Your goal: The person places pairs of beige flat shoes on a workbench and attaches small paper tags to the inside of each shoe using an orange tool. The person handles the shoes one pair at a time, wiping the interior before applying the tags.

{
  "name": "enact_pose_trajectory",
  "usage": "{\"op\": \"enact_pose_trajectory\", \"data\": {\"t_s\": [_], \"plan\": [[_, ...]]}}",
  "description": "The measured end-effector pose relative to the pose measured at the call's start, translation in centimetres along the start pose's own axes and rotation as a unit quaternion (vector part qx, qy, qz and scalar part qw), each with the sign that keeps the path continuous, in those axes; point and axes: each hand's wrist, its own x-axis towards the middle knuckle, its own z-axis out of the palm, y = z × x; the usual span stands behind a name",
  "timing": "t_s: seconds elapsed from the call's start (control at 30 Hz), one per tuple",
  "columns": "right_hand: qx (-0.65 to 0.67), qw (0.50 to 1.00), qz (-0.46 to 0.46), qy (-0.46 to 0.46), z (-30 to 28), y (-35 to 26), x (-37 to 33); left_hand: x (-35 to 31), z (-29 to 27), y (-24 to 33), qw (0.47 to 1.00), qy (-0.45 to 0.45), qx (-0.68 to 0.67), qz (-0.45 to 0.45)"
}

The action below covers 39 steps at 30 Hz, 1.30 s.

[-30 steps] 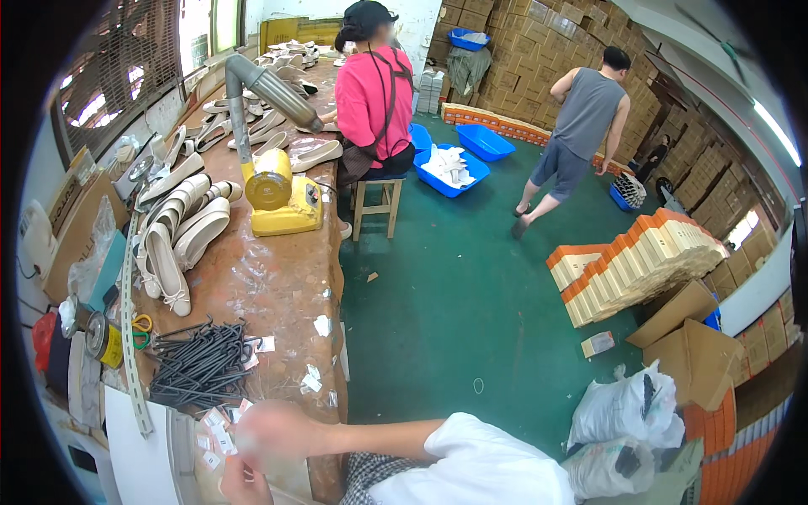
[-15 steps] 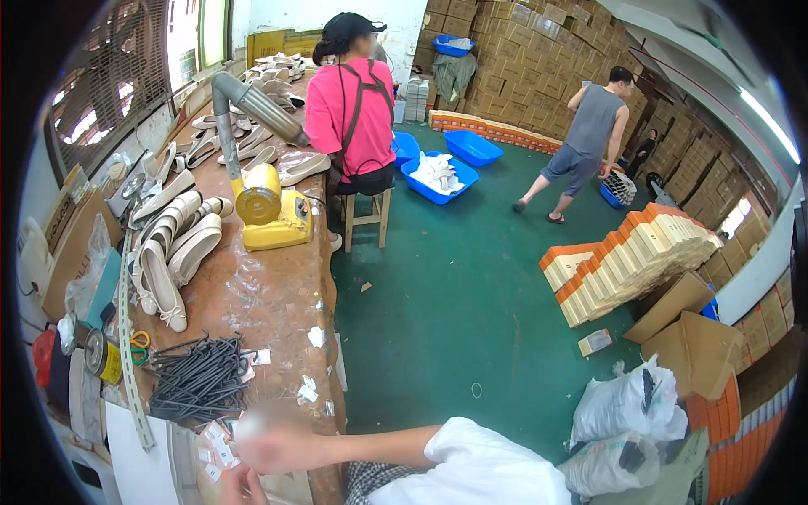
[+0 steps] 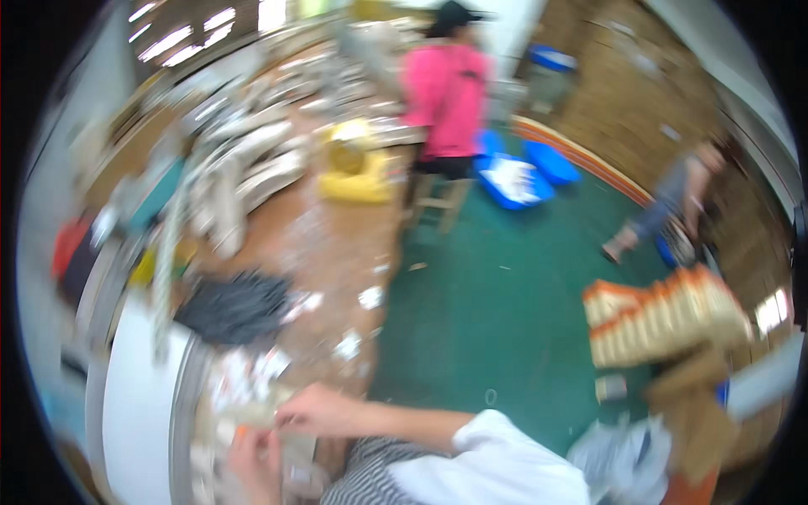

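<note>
My right hand (image 3: pixel 324 411) reaches in from the right over the near end of the workbench, its fingertips pinched together. Close below and left of it is my left hand (image 3: pixel 255 461), fingers curled, with a small orange spot at the fingertips. What either hand holds is too small and blurred to make out. Small white paper labels (image 3: pixel 240 374) lie scattered just beyond the hands. Past them sits a heap of thin black sticks (image 3: pixel 236 307), hooked at one end.
Pale shoes (image 3: pixel 244 181) crowd the brown workbench (image 3: pixel 337 252) beside a yellow machine (image 3: pixel 353 172). A person in pink (image 3: pixel 450 97) sits at its far end. Blue tubs (image 3: pixel 513 183), stacked orange-and-cream boxes (image 3: pixel 665 320) and a whitish sack (image 3: pixel 623 450) stand on the green floor. Another person (image 3: pixel 682 189) bends over a tub.
The view has swung, shifting the bench scene right and up, and blurred. My hands show higher, the left one more fully. The walking person now bends down at the tub.
</note>
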Motion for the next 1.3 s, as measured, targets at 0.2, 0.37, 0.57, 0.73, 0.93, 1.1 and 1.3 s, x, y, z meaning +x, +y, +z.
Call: {"op": "enact_pose_trajectory", "data": {"t_s": [0.2,0.37,0.57,0.73,0.93,1.1,1.3], "plan": [[-0.09,0.987,-0.052,-0.126,3.3,-2.2,1.9,-5.9,-4.0,0.3,0.99,0.056,-0.005,-0.128],[-0.046,0.968,-0.034,-0.245,8.0,-5.3,5.0,-16.0,-9.0,-1.1,0.915,0.209,0.076,-0.338],[-0.028,0.905,-0.231,-0.356,18.9,-5.1,7.7,-19.9,-8.0,-1.0,0.88,0.198,0.125,-0.414],[-0.104,0.884,-0.263,-0.372,23.6,-2.3,7.5,-20.2,-7.4,-2.8,0.854,0.171,0.185,-0.455],[-0.186,0.867,-0.278,-0.369,25.0,-2.6,7.2,-20.6,-8.0,-3.7,0.859,0.145,0.19,-0.453],[-0.202,0.856,-0.293,-0.376,25.0,-2.4,7.0,-20.5,-8.1,-3.6,0.854,0.138,0.193,-0.462],[-0.179,0.857,-0.287,-0.388,24.9,-2.3,7.0,-20.0,-8.0,-3.9,0.844,0.132,0.193,-0.483]]}}
